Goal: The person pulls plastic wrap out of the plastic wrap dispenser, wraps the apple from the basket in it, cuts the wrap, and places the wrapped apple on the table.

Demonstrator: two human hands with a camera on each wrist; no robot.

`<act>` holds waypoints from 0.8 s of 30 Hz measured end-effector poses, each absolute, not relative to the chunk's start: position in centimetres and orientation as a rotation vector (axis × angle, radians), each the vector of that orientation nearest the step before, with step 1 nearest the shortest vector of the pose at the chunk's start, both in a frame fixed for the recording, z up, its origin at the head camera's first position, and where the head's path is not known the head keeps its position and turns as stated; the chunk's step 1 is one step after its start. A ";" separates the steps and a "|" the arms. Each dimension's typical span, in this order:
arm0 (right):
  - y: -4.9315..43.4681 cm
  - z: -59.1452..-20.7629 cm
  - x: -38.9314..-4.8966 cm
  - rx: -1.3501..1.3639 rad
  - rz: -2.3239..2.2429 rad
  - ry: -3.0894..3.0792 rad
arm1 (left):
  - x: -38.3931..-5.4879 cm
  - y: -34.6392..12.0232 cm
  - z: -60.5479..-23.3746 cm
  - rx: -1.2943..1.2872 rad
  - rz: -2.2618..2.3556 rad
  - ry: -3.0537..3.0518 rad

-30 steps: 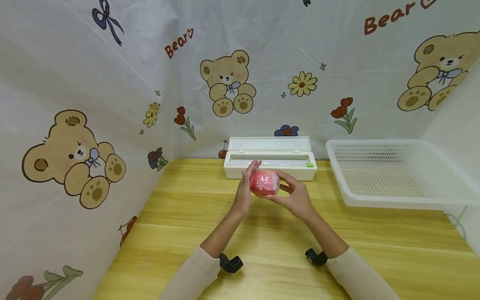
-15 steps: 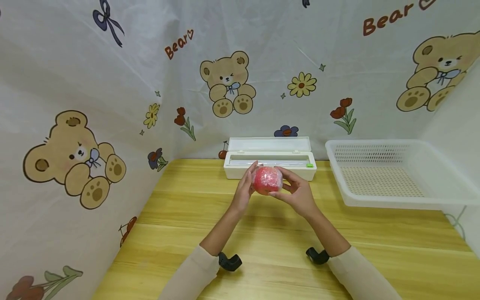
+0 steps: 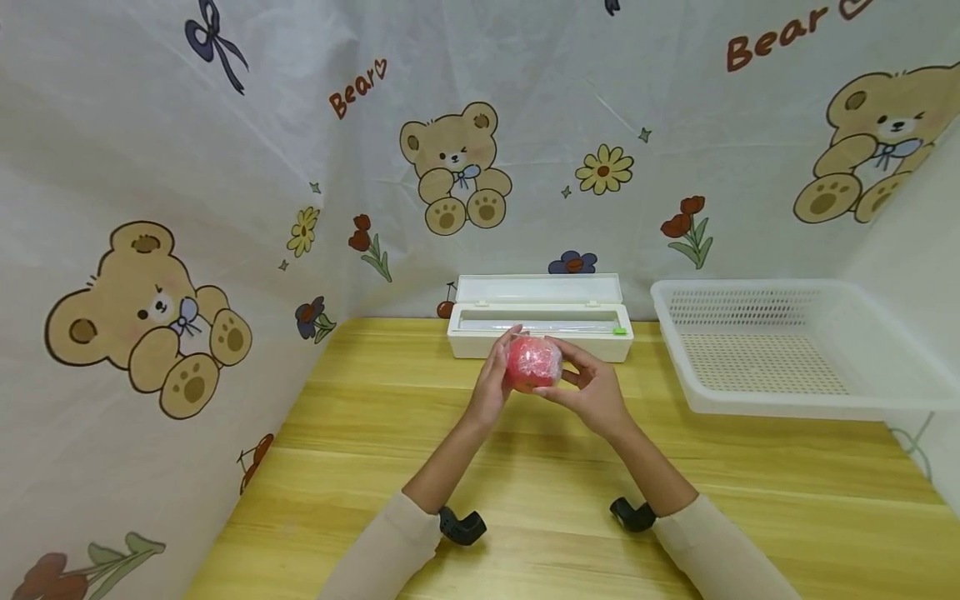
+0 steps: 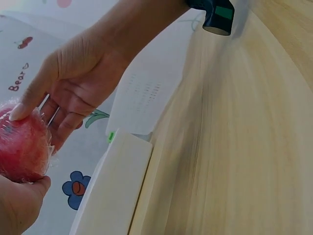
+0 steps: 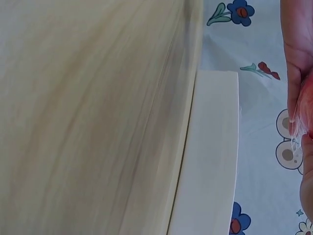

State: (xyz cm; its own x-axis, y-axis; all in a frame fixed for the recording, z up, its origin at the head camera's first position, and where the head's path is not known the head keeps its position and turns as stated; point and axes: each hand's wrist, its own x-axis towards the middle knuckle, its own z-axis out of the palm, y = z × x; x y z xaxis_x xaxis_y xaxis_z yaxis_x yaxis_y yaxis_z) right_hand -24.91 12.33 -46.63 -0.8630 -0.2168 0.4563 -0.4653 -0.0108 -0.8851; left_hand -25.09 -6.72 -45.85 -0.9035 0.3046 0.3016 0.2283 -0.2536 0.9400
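Observation:
A red apple (image 3: pixel 535 364) wrapped in clear cling film is held above the table, between both hands. My right hand (image 3: pixel 598 398) pinches it from the right, thumb low in front and fingers behind. Against its left side rests my left hand (image 3: pixel 491 387), with fairly straight fingers. In the left wrist view the right thumb lies on the wrapped apple (image 4: pixel 22 147), and crinkled film sticks out at its edge. The right wrist view catches only a sliver of the apple (image 5: pixel 308 105), with loose film ends near the left fingertips. The apple's far side is hidden.
Behind the hands stands a white cling film box (image 3: pixel 540 343), its lid raised, a film roll inside and a green slider at its right end. A white perforated basket (image 3: pixel 787 402) is at the right. The wooden table (image 3: pixel 360 467) meets a bear-print cloth.
The apple has shifted slightly right and turned a little between the hands. It rose a touch, then came down again. The left fingers have moved slightly along its side; the right hand keeps its pinch.

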 end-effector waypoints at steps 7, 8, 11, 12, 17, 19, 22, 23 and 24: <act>12.2 -46.7 -24.7 0.702 1.959 -2.092 | -24.8 -6.4 -45.9 0.647 2.374 1.903; 12.2 -46.7 -24.7 0.696 1.957 -2.100 | -24.8 -6.4 -45.9 0.645 2.372 1.906; 12.4 -46.6 -24.6 0.688 1.940 -2.128 | -24.8 -6.4 -45.9 0.638 2.357 1.909; 12.4 -46.6 -24.6 0.690 1.932 -2.138 | -24.8 -6.4 -45.9 0.632 2.347 1.908; 12.7 -46.3 -24.9 0.702 1.879 -2.206 | -24.8 -6.6 -45.9 0.591 2.327 1.861; 12.8 -46.2 -24.9 0.708 1.864 -2.229 | -24.8 -6.7 -45.9 0.581 2.335 1.836; 13.0 -45.9 -25.0 0.725 1.858 -2.239 | -24.9 -6.6 -45.9 0.569 2.352 1.802; 13.1 -45.8 -25.0 0.732 1.864 -2.235 | -25.0 -6.6 -45.9 0.568 2.360 1.788; 13.2 -45.8 -25.0 0.742 1.879 -2.221 | -25.0 -6.6 -46.0 0.567 2.364 1.783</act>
State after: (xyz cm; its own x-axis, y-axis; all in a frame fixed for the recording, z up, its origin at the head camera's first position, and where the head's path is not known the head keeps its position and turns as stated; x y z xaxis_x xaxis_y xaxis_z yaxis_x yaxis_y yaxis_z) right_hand -25.00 13.15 -45.77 -0.8688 -0.2774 0.4101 -0.4504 0.0988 -0.8873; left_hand -24.97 -6.59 -45.97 -0.9215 0.3208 0.2187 0.1223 -0.2948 0.9477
